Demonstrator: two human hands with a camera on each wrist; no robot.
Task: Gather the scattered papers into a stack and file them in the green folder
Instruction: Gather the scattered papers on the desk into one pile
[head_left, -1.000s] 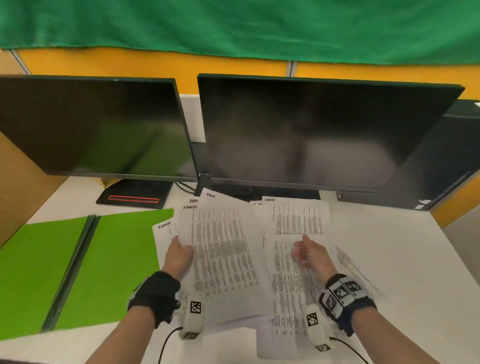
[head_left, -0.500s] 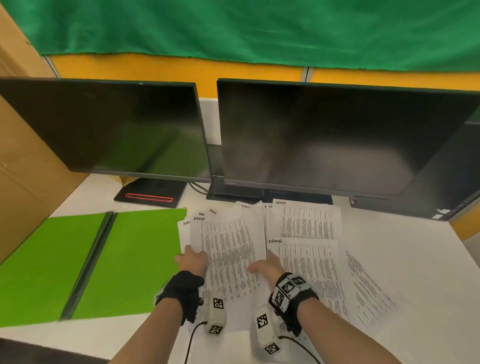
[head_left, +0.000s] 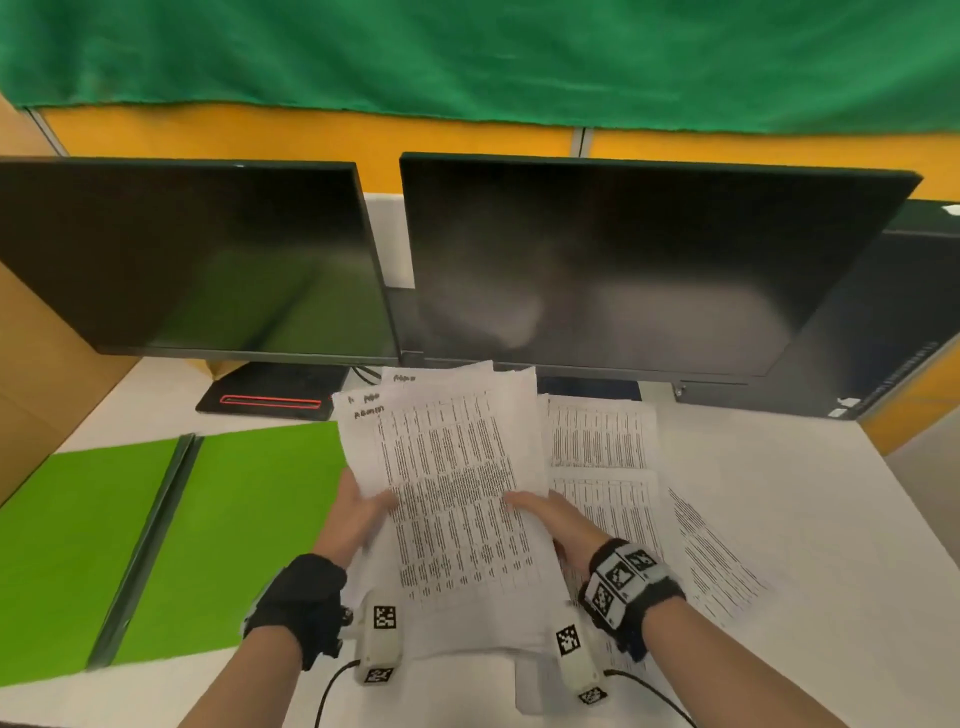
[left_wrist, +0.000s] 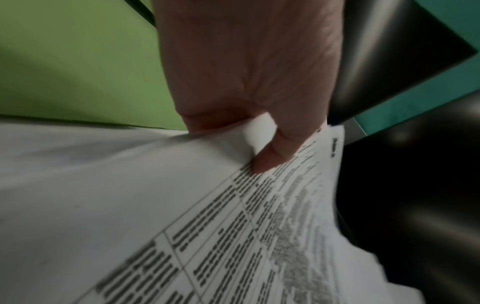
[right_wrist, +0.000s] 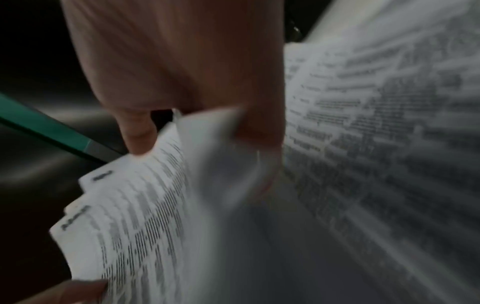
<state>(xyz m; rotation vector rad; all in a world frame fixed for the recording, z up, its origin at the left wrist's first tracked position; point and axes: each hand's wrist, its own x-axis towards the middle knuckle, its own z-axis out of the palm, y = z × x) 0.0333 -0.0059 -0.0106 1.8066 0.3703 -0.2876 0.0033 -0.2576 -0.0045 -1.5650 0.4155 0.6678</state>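
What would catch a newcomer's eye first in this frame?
The bundle of printed sheets, gripped on either side by the left hand and right hand, sits front and centre. Beside it on the left, the bright green folder lies open on the white desk, while more loose sheets remain spread to the right. Two dark monitors fill the background.
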